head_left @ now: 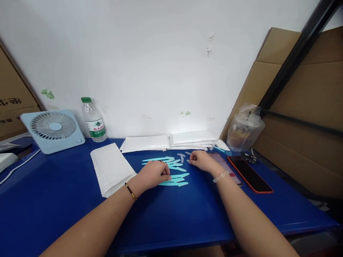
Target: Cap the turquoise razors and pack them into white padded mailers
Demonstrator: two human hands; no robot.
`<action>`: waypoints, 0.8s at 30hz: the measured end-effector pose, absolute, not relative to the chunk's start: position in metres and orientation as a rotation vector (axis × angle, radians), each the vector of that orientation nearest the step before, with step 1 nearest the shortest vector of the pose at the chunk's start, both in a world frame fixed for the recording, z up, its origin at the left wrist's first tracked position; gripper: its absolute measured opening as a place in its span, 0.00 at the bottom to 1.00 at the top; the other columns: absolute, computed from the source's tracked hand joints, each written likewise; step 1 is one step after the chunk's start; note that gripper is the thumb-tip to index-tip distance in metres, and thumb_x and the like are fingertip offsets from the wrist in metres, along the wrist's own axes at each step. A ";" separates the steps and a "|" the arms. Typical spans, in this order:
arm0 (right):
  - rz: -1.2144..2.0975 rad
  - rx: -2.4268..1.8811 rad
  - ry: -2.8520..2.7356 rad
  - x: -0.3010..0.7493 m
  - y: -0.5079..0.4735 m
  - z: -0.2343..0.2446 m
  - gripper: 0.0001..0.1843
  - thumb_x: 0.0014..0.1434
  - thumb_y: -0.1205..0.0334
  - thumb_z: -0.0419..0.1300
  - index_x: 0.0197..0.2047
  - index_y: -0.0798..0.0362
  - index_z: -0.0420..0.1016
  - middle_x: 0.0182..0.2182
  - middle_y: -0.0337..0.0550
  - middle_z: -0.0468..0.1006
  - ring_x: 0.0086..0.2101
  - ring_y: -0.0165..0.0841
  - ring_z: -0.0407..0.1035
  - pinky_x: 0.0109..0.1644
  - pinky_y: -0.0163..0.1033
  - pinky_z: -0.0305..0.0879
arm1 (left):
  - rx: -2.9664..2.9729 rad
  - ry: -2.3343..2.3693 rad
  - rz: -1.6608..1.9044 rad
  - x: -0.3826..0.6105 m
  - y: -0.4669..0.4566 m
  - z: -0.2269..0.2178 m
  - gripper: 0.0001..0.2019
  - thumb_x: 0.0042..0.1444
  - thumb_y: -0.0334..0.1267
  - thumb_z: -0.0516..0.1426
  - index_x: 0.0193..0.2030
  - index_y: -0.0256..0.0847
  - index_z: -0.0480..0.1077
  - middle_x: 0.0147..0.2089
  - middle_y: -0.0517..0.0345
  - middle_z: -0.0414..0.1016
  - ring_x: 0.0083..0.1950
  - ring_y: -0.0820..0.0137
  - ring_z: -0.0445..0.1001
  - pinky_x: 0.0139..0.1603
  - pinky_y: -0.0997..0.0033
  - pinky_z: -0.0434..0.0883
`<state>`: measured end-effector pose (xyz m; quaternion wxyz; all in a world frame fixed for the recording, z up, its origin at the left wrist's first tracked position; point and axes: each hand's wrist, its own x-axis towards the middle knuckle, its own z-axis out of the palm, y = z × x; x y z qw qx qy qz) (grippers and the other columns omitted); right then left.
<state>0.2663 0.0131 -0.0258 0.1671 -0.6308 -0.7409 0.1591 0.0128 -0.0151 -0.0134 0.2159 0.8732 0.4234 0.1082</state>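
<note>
Several thin turquoise plastic knives (175,175) lie scattered on the blue table (66,200) in front of me. My left hand (154,174) rests on them with its fingers curled, fingertips pressing on one of the knives. My right hand (199,160) is just right of the pile, fingers pinched near a few small clear caps (182,155); what it holds is too small to make out. A bracelet is on each wrist.
A white padded envelope (111,168) lies left of my hands; stacks of more envelopes (171,141) sit by the wall. A small blue fan (53,130) and a water bottle (93,121) stand at back left. Two phones (250,175) and a bagged drink cup (245,130) are at right, beside cardboard.
</note>
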 end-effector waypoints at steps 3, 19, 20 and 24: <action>0.491 -1.768 -2.102 0.267 0.012 -0.027 0.03 0.51 0.63 0.59 0.28 0.54 0.70 0.27 0.42 0.74 0.27 0.30 0.66 0.29 0.33 0.59 | 2.388 1.206 0.285 0.015 -0.015 -0.015 0.08 0.52 0.43 0.54 0.30 0.44 0.72 0.29 0.61 0.73 0.29 0.71 0.69 0.26 0.73 0.58; 1.051 -1.015 -1.429 0.255 -0.001 0.000 0.11 0.51 0.57 0.61 0.35 0.52 0.65 0.23 0.34 0.68 0.21 0.24 0.63 0.20 0.29 0.55 | 1.984 1.124 0.689 0.011 0.001 -0.027 0.09 0.57 0.44 0.48 0.34 0.42 0.61 0.31 0.60 0.74 0.30 0.71 0.71 0.31 0.73 0.66; 1.060 -1.002 -1.434 0.255 -0.001 0.001 0.11 0.52 0.57 0.61 0.35 0.52 0.66 0.22 0.34 0.68 0.21 0.24 0.63 0.20 0.29 0.54 | 1.980 1.128 0.686 0.011 0.001 -0.026 0.09 0.57 0.44 0.48 0.34 0.42 0.61 0.31 0.60 0.74 0.30 0.71 0.71 0.31 0.73 0.66; 1.086 -0.991 -1.461 0.252 -0.003 0.001 0.10 0.52 0.57 0.61 0.34 0.52 0.66 0.24 0.35 0.71 0.20 0.24 0.62 0.20 0.29 0.54 | 1.958 1.135 0.677 0.011 0.001 -0.024 0.09 0.57 0.45 0.49 0.34 0.41 0.61 0.31 0.59 0.74 0.31 0.71 0.72 0.31 0.72 0.66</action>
